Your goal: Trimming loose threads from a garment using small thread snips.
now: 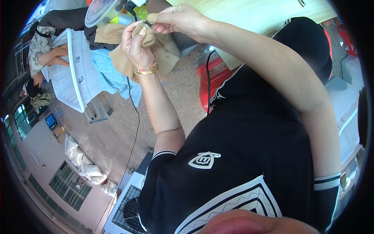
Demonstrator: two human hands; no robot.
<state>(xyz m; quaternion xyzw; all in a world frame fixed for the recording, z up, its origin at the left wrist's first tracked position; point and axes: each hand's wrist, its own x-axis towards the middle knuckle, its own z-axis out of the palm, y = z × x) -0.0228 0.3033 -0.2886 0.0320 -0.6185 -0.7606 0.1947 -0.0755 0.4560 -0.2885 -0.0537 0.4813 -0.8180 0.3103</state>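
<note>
My left hand (136,46) grips a bunched part of a beige knit garment (165,54), its thumb lying over the ribbed fabric. Gold and red bracelets circle that wrist. Close beside it, my right hand (183,22) is closed, fingertips pinched together at the upper edge of the bunched knit. A small tan piece shows at those fingertips; whether it is a tool's handle or a finger cover, I cannot make out. The rest of the garment hangs below my left hand, next to a light blue fuzzy cloth (111,72).
A white plastic crate (70,74) stands at the left, with another person's arm (52,56) beside it. A pale tabletop (249,15) lies at upper right, above a red stool (204,85). A black cable (136,117) hangs down. A clear tub (102,11) sits at the top.
</note>
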